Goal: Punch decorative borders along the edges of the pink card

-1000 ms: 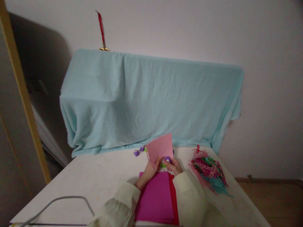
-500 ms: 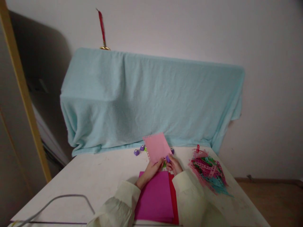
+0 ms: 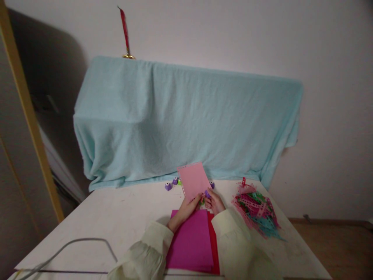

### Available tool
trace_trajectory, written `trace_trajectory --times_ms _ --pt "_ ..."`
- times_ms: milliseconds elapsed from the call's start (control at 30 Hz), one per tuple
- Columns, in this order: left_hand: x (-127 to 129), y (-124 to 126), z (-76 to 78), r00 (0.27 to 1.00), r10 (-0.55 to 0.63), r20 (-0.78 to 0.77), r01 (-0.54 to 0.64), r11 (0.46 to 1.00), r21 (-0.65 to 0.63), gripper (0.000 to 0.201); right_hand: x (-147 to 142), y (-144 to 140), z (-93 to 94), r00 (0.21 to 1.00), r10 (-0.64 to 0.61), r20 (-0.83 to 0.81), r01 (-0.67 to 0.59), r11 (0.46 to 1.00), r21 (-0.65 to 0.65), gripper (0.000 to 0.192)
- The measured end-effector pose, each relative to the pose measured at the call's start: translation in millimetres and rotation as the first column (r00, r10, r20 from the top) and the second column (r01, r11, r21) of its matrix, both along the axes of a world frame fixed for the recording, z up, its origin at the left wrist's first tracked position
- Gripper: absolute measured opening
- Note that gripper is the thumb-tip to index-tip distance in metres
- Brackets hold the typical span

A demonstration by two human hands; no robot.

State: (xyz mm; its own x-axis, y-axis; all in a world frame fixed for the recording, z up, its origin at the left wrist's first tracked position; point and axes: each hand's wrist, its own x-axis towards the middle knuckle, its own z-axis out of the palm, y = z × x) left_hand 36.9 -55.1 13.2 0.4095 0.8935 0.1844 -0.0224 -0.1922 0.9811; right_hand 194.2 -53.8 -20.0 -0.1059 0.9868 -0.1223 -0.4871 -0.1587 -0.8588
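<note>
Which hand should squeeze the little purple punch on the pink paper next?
Probably the right hand: its fingers already sit on the purple punch at the pink paper's lower edge. The left hand grips that paper from below, so it looks busy steadying it.

Legible text: none. Pink paper sheet [image 3: 193, 181], magenta sheets [image 3: 190, 243] near edge, cut strips [image 3: 256, 212] at right: no print, possibly too small to resolve at this range.
</note>
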Motion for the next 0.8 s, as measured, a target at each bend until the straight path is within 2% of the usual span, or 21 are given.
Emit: trace_trajectory --times_ms 233,467,600,800 --pt "2 0 2.0 0.996 0.092 0.022 -0.092 0.996 0.001 0.043 0 -1 -0.6 1.000 -0.007 0.003 0.007 1.000 -0.017 0.042" --pt "4 11 -15.8 0.976 0.209 0.054 -0.208 0.978 -0.014 0.044 -3 -5 7.9 0.998 0.027 0.048 -0.024 0.999 -0.044 0.044" --pt "5 10 -17.5 0.981 0.185 0.062 -0.188 0.981 0.041 0.042 -4 -7 10.6 0.997 0.048 0.056 -0.048 0.999 0.002 0.041" --pt "6 2 -8.1 0.985 0.152 0.080 -0.163 0.975 0.149 0.037 -5 -8 10.1 0.997 0.030 0.073 -0.034 0.998 0.054 0.036"
